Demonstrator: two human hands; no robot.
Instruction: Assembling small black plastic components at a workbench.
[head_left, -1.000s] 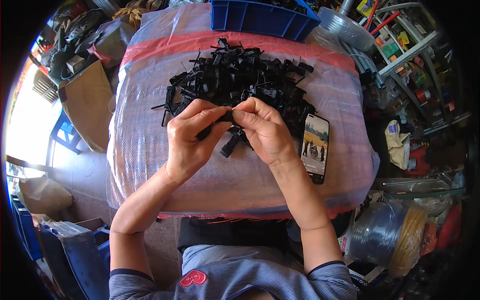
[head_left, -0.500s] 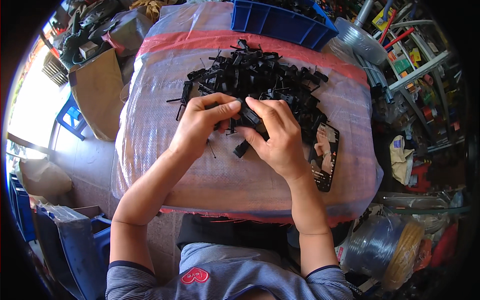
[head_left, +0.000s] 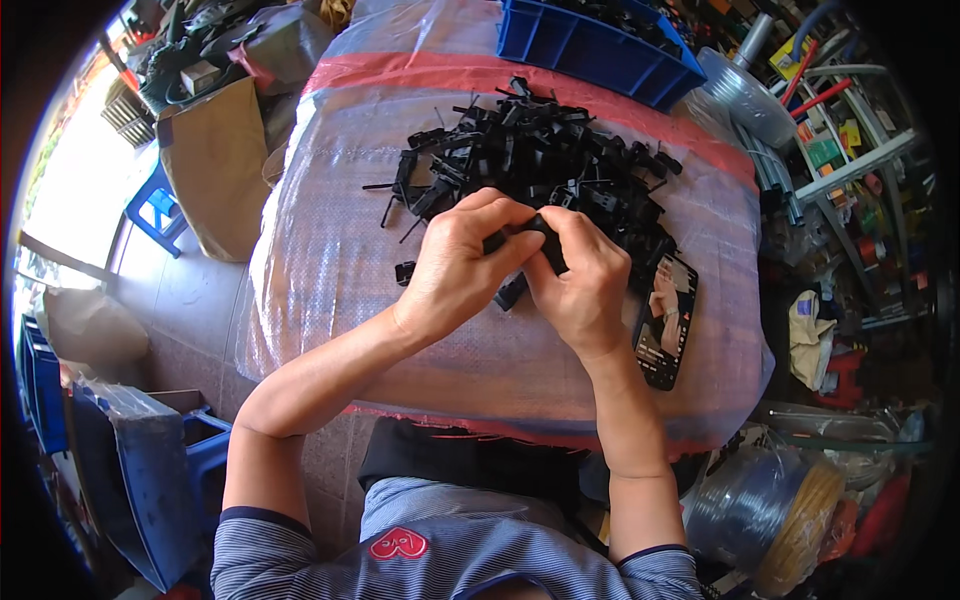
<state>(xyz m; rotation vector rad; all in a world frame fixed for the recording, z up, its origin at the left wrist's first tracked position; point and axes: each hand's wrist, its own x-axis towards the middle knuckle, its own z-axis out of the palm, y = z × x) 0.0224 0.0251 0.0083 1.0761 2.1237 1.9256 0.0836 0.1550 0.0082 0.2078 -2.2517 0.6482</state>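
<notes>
My L hand (head_left: pixel 465 245) & R hand (head_left: pixel 580 280) are together just below the pile, thumbs & fingertips pinched in close, both on one small black part (head_left: pixel 538 223); it's mostly covered by my fingers, so can't tell its full shape. Dir's below are from my hands, 12 = straight ahead. At 12, right by my fingers, is the loose pile of black parts (head_left: pixel 530 150), w/ thin stems poking out, on the woven sheet (head_left: pixel 330 200), whitish w/ red bands. Blue crate (head_left: pixel 600 55) sits at 1 o'clock past the pile, open-topped, cut off by the frame's top edge; it has dark pcs inside, too shadowed to tell if same kind as the pile. Clear plastic reel (head_left: pixel 750 100) at 2, near the crate's R end; can't make out anything wound on it. Approx 3, well apart from me, metal rack (head_left: pixel 860 165) w/ small colourful pkgs & bits, mixed up. Phone (head_left: pixel 668 320) lies face up at 4, screen lit, next to my R wrist. At 5, down low off the sheet, clear-wrapped coils (head_left: pixel 745 495), bluish w/ a yellowish one alongside, all under the film.
</notes>
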